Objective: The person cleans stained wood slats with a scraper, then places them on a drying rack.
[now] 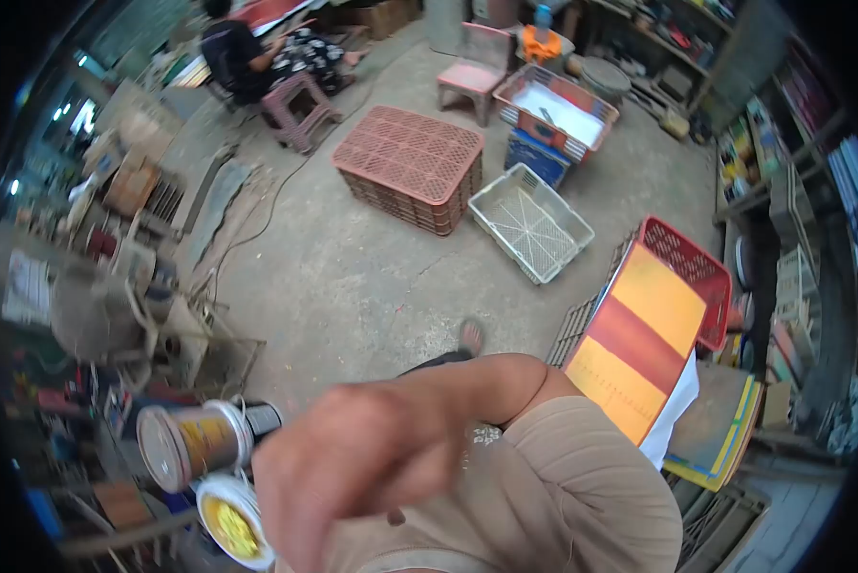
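My right hand [353,463] is raised close in front of the camera, large and blurred, with the bare forearm crossing my chest from a beige sleeve [596,468]. Its knuckles are bent and one finger points down toward the lower edge. The fingertips are smeared or hidden, and no object shows in it. Just left of it, lower down, stands a white bucket [230,520] with something yellow inside. My left hand is out of view. On the floor beyond the forearm, a foot in a sandal [470,336] shows.
Ahead stands a red-brown lidded crate [410,158], with a white basket [532,224] beside it. To the right, an orange-and-red board [639,334] lies by a red basket [687,277]. A seated person [233,53] works at the back left near a stool [300,110]. Paint buckets [190,444] stand left.
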A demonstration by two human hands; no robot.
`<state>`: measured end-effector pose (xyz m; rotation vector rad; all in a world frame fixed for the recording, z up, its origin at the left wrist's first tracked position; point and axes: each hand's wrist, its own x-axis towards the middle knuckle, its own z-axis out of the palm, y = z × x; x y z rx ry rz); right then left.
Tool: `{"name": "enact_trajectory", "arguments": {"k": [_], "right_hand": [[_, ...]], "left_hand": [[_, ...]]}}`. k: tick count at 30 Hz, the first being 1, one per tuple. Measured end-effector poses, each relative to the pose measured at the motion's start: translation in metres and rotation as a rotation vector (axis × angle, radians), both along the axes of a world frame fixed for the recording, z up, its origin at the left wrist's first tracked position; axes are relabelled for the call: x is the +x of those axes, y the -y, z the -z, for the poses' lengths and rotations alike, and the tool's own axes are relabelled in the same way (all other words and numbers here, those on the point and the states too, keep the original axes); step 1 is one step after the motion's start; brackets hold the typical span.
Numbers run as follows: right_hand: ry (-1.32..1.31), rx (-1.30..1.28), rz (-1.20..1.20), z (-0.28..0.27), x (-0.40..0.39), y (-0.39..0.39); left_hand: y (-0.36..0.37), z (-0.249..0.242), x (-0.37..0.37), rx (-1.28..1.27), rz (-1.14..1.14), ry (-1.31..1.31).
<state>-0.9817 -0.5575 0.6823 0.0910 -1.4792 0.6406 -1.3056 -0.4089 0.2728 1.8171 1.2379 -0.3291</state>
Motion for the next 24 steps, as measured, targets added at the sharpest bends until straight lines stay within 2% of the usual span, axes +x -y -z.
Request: {"name": "enact_trajectory", "arguments": {"k": [2,4,6,8,9,10,11,12,14,15,17,20,21,24], "right_hand": [[0.141,-0.294,0.196,0.047,0.064,-0.019],[0.081,-0.593,0.425,0.125,0.128,-0.046],[-0.03,-0.96,0.638,0.234,0.197,-0.072],[-0.051,-1.353,1.105,0.355,0.253,-0.082],[0.059,-1.619,1.157,0.418,0.278,-0.07],[-0.035,-1.832,1.142,0.457,0.301,-0.048],[-0.091,-1.92,1.199,0.51,0.318,-0.025],[-0.216,-1.902,1.323,0.562,0.33,0.002],[-0.264,-2.23,1.436,0.597,0.351,0.062],[-0.46,-2.343,1.415,0.582,0.365,0.087],[-0.332,-2.531,1.474,0.661,0.365,0.138],[-0.361,-2.755,1.45,0.708,0.377,0.185],[-0.357,-2.822,1.468,0.726,0.378,0.194],[-0.618,-2.8,1.495,0.789,0.376,0.211]], "left_hand": [[-0.023,0.01,0.048,-0.012,0.025,-0.038],[-0.042,0.023,0.099,-0.025,0.043,-0.089],[-0.06,0.031,0.156,-0.036,0.047,-0.144],[-0.076,0.028,0.213,-0.04,0.053,-0.176],[-0.086,0.028,0.244,-0.037,0.062,-0.17],[-0.094,0.024,0.276,-0.032,0.075,-0.157],[-0.1,0.021,0.314,-0.026,0.092,-0.119],[-0.102,0.024,0.351,-0.009,0.184,-0.093],[-0.094,0.037,0.428,0.03,0.391,-0.068],[-0.089,0.044,0.466,0.066,0.522,-0.053],[-0.068,0.063,0.528,0.068,0.694,0.01],[-0.051,0.118,0.57,0.123,0.976,0.042],[-0.046,0.13,0.584,0.148,1.084,-0.026],[-0.034,0.135,0.606,0.194,1.339,-0.301]]}}
